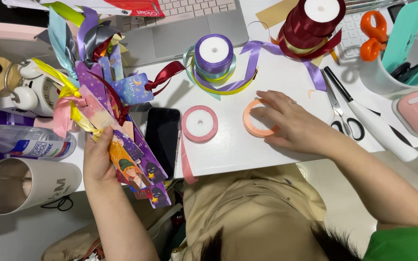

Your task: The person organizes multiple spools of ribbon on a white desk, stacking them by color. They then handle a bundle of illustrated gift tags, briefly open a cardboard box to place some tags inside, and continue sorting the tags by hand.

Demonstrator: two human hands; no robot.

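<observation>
My left hand [97, 157] grips a fanned bunch of colourful illustrated bookmarks [122, 145], each with a ribbon tied through its top, held over the left edge of the white table [228, 150]. My right hand [286, 123] rests flat on the table, its fingers on a peach ribbon spool [253, 126]. A pink ribbon spool [199, 123] lies just left of it, with a loose pink tail hanging over the table's front edge. A black phone [162, 137] lies between the bookmarks and the pink spool.
A purple spool [214, 52] and a dark red spool [313, 21] stand farther back with loose ribbon around them. Scissors [342, 113] and a white tool [380, 128] lie right of my hand. A cup of tools [402, 63], laptop [189, 29], metal tumbler [20, 186] and plastic bottle [25, 142] surround the work area.
</observation>
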